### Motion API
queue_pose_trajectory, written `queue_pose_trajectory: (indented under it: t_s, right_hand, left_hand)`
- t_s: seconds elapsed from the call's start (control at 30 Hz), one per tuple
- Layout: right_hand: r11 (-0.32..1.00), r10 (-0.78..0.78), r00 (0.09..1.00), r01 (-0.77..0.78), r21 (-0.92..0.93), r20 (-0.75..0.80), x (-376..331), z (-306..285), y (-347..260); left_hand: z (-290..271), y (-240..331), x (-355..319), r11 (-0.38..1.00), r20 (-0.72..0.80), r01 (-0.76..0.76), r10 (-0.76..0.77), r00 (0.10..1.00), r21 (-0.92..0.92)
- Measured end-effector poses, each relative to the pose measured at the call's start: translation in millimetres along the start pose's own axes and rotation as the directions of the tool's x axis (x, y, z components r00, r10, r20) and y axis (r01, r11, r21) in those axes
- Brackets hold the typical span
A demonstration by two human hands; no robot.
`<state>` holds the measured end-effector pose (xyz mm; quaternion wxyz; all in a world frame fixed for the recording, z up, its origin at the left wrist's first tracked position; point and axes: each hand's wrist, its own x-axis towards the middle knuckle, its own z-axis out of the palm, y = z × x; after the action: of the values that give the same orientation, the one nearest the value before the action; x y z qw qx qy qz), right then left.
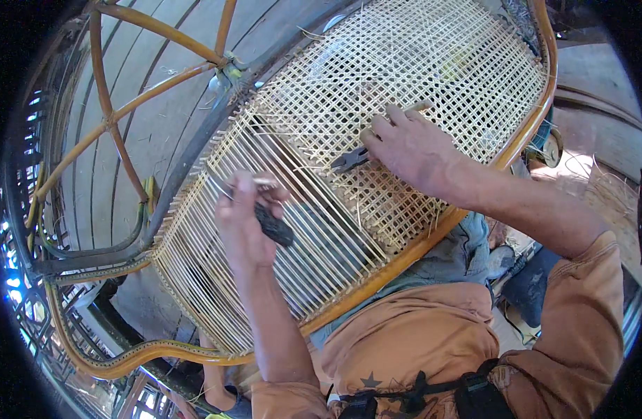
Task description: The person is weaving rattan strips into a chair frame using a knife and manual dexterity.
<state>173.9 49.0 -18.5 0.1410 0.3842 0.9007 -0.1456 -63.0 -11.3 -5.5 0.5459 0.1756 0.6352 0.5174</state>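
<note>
Right fingers (408, 150) curl around pliers (349, 162) at centre, left fingers (243, 220) around a black-handled tool (275, 228), possibly an awl, centre-left; the upper-right cane webbing (433, 63) looks light, springy, best gripped by its rattan rim (413, 255).

My left hand (245, 223) grips a black-handled tool (275, 228) above a stretch of pale parallel strands (321, 257). My right hand (413, 148) holds dark pliers (350, 160) over the open cane weave (405, 66) adjoining them, within a curved, honey-brown frame (409, 253). Grey boards (153, 42) show beyond, at upper left.
</note>
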Motion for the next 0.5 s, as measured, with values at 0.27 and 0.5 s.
queue_pose_trajectory:
  t_s: [0.27,0.5]
  right_hand:
    - [0.985,-0.112,0.986,0.093,-0.146,-0.127,-4,5,6]
    - [1.000,-0.022,0.999,0.021,-0.022,-0.035,-6,8,10]
  left_hand:
    - [-3,-56,-28,0.806,0.058,0.004,-0.048,0.997,0.592]
    - [16,-49,-7,0.087,0.489,-0.513,0.199,0.849,0.854]
